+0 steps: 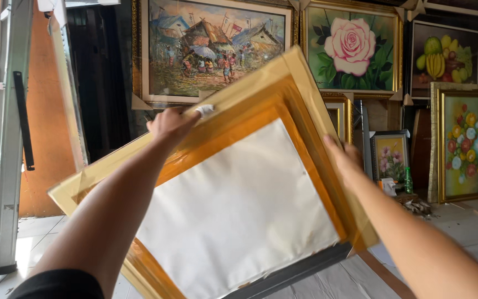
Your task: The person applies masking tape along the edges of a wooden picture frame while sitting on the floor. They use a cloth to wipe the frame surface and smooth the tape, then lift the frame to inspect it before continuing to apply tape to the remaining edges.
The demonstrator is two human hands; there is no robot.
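The frame, gold with an orange inner border and a white blank panel in it, filled the middle of the picture and was held up in the air, tilted, with one corner pointing to the upper right. Its long axis ran from the lower left of the picture to the upper right. The left hand lay on the upper left edge, closed on a small white cloth and pressing it against the gold moulding. The right hand was at the right edge, its fingers bent around behind the frame, so it gripped that side. Both hands touched the frame; the left one was nearer to the top corner. Behind, in the upper part of the picture, stood a village painting, a rose painting and a fruit painting.
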